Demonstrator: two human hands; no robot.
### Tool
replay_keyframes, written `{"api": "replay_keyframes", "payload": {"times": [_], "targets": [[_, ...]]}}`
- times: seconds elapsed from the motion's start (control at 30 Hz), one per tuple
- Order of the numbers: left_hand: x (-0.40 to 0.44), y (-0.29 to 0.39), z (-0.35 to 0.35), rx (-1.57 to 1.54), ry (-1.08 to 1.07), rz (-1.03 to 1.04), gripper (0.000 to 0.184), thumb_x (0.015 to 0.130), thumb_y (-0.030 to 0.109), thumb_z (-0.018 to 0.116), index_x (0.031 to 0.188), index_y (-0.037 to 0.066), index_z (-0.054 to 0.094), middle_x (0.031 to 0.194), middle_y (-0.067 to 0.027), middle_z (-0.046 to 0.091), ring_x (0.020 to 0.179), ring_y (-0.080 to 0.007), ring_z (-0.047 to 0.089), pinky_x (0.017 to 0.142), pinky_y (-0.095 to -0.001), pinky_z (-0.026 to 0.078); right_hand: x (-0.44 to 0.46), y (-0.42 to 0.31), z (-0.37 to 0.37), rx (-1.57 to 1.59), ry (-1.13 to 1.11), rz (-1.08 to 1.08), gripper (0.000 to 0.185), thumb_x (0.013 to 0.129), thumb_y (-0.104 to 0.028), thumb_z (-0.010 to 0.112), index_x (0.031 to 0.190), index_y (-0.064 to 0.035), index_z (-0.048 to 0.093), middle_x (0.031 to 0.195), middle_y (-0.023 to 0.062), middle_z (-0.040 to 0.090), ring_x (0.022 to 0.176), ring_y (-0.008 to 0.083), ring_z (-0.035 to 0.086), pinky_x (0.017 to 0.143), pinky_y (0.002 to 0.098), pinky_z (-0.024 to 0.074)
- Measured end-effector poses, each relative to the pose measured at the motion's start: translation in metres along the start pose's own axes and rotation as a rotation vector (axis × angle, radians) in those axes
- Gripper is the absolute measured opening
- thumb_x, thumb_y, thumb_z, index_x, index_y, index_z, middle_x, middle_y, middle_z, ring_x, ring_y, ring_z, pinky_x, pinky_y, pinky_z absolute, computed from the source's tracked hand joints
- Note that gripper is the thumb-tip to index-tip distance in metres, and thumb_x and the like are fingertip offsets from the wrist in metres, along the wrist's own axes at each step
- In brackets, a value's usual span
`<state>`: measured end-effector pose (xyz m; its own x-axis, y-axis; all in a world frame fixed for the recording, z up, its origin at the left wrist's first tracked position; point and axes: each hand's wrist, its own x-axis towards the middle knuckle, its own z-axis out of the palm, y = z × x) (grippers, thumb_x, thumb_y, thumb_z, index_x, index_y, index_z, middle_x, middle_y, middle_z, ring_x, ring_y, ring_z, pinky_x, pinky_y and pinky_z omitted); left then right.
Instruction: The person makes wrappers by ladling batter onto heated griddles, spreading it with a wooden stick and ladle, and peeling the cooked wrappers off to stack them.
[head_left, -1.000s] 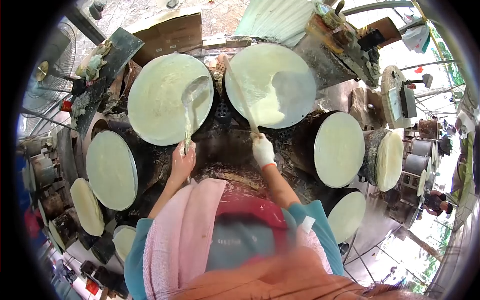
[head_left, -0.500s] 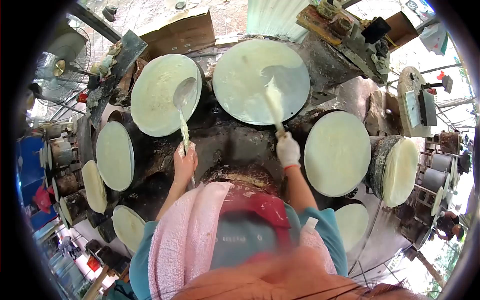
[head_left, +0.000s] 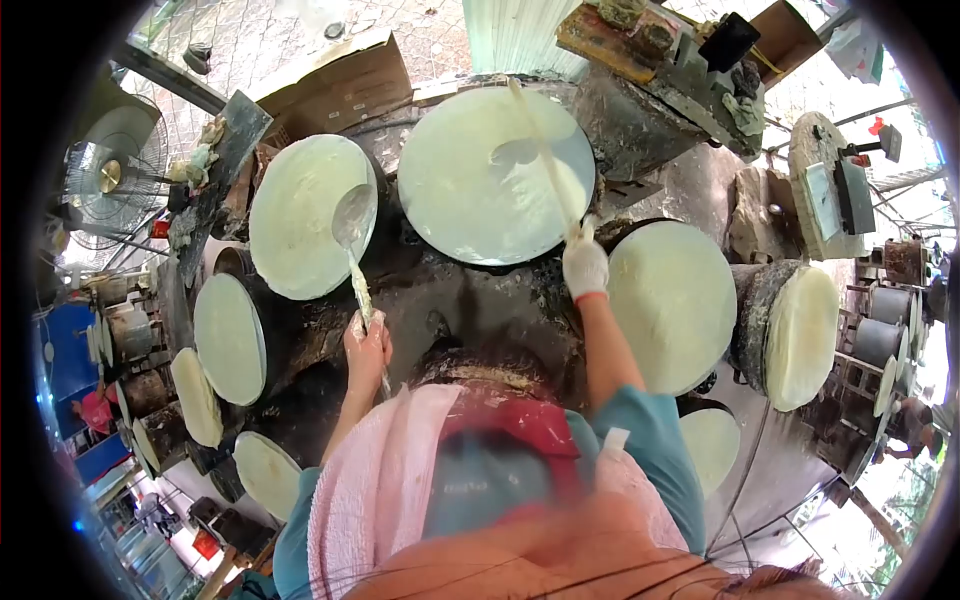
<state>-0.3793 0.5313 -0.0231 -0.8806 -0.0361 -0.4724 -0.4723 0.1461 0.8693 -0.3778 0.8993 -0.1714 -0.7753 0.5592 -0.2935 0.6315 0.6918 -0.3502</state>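
Note:
My left hand (head_left: 368, 345) is bare and wrapped round the batter-smeared handle of a ladle (head_left: 352, 214). The ladle's round bowl is over the right side of the left round griddle (head_left: 295, 220), which carries a pale layer of batter. A white glove covers my right hand (head_left: 586, 268), closed on the near end of a long pale spatula (head_left: 560, 178). That spatula reaches across the right part of the far round griddle (head_left: 460, 190), whose surface is coated with wet pale batter. A greyer, thinner patch shows beside the blade; whether the blade touches the surface, I cannot tell.
More coated griddles stand around me, one at the right (head_left: 675, 305) and another at the left (head_left: 230, 340). A cardboard box (head_left: 340, 88) is behind the left griddle. A fan (head_left: 110, 175) stands far left. A cluttered metal stand (head_left: 650, 60) is at the back right.
My gloved right hand has shifted slightly right, and the spatula now reaches to the far rim. The grey patch looks smaller. The left hand keeps its ladle over the left griddle; the view has shifted.

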Motion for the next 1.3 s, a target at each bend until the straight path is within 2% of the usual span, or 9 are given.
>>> {"api": "replay_keyframes", "payload": {"times": [0.23,0.4,0.47,0.6,0.63,0.8,0.87,1.0,1.3], "targets": [[-0.018,-0.001,-0.003,-0.004,0.069,-0.044,0.014,0.096,0.014,0.05,0.087,0.005,0.047,0.059,-0.0003,0.041,0.039,-0.0086,0.037,0.034,-0.024,0.028,0.138,-0.059,-0.07,-0.146,0.125,0.068,0.055,0.094,-0.041,0.045,0.138,-0.0093,0.039,0.102,0.019,0.065,0.089,0.0359,0.066,0.077,0.0446,0.0522],[-0.014,-0.005,-0.002,0.006,0.037,-0.024,0.012,0.096,0.014,0.05,0.089,0.005,0.047,0.059,-0.0006,0.042,0.039,-0.0091,0.038,0.033,-0.0242,0.028,0.081,-0.067,-0.023,0.723,0.351,-0.536,0.04,0.085,-0.014,0.064,0.122,-0.0002,0.057,0.115,0.0168,0.063,0.1,0.0271,0.064,0.088,0.0356,0.0494],[-0.009,-0.001,0.003,0.012,-0.003,-0.004,0.012,0.095,0.014,0.05,0.089,0.005,0.048,0.059,-0.0004,0.042,0.038,-0.009,0.038,0.033,-0.0244,0.028,0.009,-0.05,-0.032,0.974,0.117,-0.291,0.04,0.086,-0.009,0.065,0.123,0.0015,0.056,0.124,0.0162,0.059,0.108,0.0204,0.058,0.095,0.029,0.044],[-0.004,0.016,0.021,0.042,-0.059,0.016,0.018,0.096,0.019,0.049,0.089,0.002,0.05,0.056,0.0009,0.038,0.039,-0.0083,0.033,0.035,-0.0236,0.028,-0.053,0.019,0.002,1.473,-0.021,0.234,0.023,0.093,-0.03,0.06,0.1,-0.0084,0.064,0.071,0.0006,0.06,0.048,0.0105,0.053,0.043,0.0232,0.0432],[-0.002,0.018,0.026,0.038,-0.082,0.033,0.018,0.096,0.019,0.049,0.089,0.002,0.05,0.056,0.0008,0.038,0.039,-0.0083,0.033,0.035,-0.0238,0.028,-0.073,0.004,-0.013,1.36,-0.145,0.401,0.026,0.092,-0.038,0.06,0.093,-0.0124,0.063,0.055,-0.0053,0.046,0.033,0.007,0.035,0.031,0.0244,0.0268],[0.005,0.015,0.037,0.02,-0.134,0.049,0.017,0.097,0.017,0.048,0.09,0.002,0.051,0.058,-0.0001,0.039,0.039,-0.0096,0.036,0.035,-0.0245,0.027,-0.084,0.015,-0.032,1.293,-0.272,0.322,0.033,0.09,-0.029,0.066,0.12,-0.0153,0.063,0.057,-0.0055,0.046,0.04,0.0044,0.038,0.034,0.0224,0.0289],[0.001,0.014,0.038,-0.026,-0.123,0.026,0.015,0.096,0.015,0.049,0.086,0.003,0.049,0.059,-0.0007,0.042,0.038,-0.0098,0.037,0.036,-0.025,0.027,-0.067,0.031,-0.03,1.334,-0.167,0.374,0.023,0.089,-0.035,0.065,0.094,-0.0127,0.064,0.056,-0.0048,0.044,0.036,0.0075,0.036,0.033,0.024,0.0263],[-0.009,0.011,0.036,-0.03,-0.092,0.001,0.016,0.096,0.015,0.05,0.085,0.004,0.048,0.06,-0.0012,0.043,0.039,-0.0097,0.038,0.036,-0.0253,0.028,-0.084,0.02,-0.041,1.221,-0.481,0.335,0.031,0.088,-0.037,0.066,0.106,-0.0109,0.065,0.056,-0.0055,0.047,0.04,0.0057,0.039,0.036,0.0239,0.03],[0.1,0.033,0.072,0.038,-0.319,0.12,0.02,0.095,0.018,0.049,0.081,0.005,0.048,0.059,0.0002,0.041,0.041,-0.0094,0.038,0.037,-0.0249,0.029,-0.06,0.022,-0.052,0.962,-0.493,0.263,0.037,0.09,-0.035,0.062,0.122,-0.0169,0.062,0.057,-0.0085,0.041,0.043,0.0036,0.034,0.038,0.0222,0.0269]]}}
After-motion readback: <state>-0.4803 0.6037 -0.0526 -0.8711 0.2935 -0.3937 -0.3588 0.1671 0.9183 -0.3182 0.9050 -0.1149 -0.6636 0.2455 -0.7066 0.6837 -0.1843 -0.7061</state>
